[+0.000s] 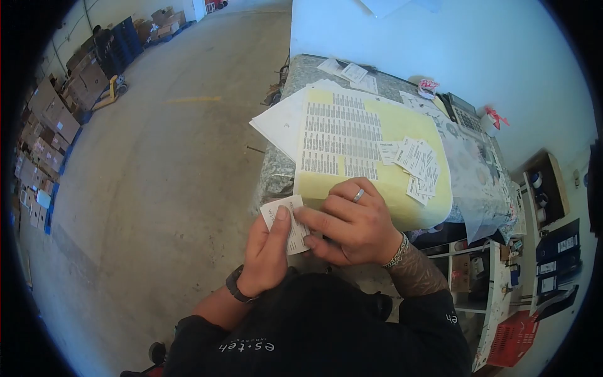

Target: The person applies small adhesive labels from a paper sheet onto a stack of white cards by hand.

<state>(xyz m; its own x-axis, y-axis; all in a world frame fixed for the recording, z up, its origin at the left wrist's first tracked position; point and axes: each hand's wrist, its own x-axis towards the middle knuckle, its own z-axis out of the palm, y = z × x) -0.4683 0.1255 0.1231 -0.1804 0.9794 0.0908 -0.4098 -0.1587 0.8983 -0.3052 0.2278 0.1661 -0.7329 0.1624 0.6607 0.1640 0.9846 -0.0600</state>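
Note:
My left hand grips a small stack of white printed labels, its thumb pressed on the top one. From the other side my right hand, with a ring on one finger, reaches over the stack; thumb and forefinger pinch at its right edge. Just beyond my hands a yellow backing sheet lies on the counter, with rows of small printed labels stuck on it. Loose white labels are scattered in a pile on the right part of that sheet.
Papers stick out over the left edge of the stone-patterned counter. A desk phone stands at the wall. Shelves and a red basket are at lower right. Boxes on pallets, a yellow pallet jack and another person are far left.

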